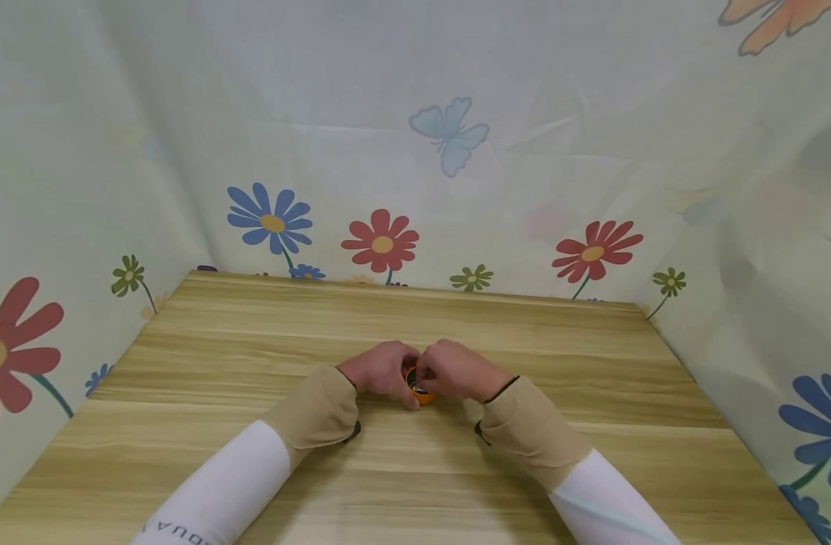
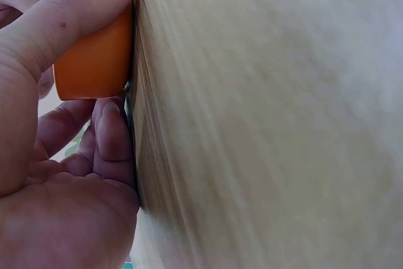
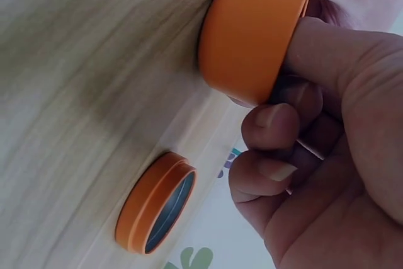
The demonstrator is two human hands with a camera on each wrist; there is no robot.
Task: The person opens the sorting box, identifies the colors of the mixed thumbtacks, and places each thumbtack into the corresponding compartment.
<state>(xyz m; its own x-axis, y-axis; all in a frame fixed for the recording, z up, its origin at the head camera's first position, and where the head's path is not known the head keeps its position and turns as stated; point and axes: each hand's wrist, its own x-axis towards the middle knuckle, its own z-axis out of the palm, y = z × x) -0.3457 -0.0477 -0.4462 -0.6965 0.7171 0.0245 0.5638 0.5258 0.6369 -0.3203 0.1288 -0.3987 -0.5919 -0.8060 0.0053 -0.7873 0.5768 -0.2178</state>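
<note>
A small orange round container (image 3: 249,36) stands on the wooden table, its dark open mouth (image 1: 412,377) facing up between the hands. My left hand (image 1: 387,367) holds it from the side, thumb along the near wall and fingers round the far side. In the left wrist view its smooth orange wall (image 2: 94,67) shows below the thumb. The thumb of my right hand (image 1: 459,369) dips in at the rim, with the other fingers curled beside the container. I cannot tell whether those fingertips pinch anything inside.
A matching orange lid (image 3: 140,203) with a stepped edge and dark inside lies on the table near the right hand, hidden in the head view. A pale cloth (image 1: 320,91) printed with flowers and butterflies surrounds the wood-grain table (image 1: 266,325).
</note>
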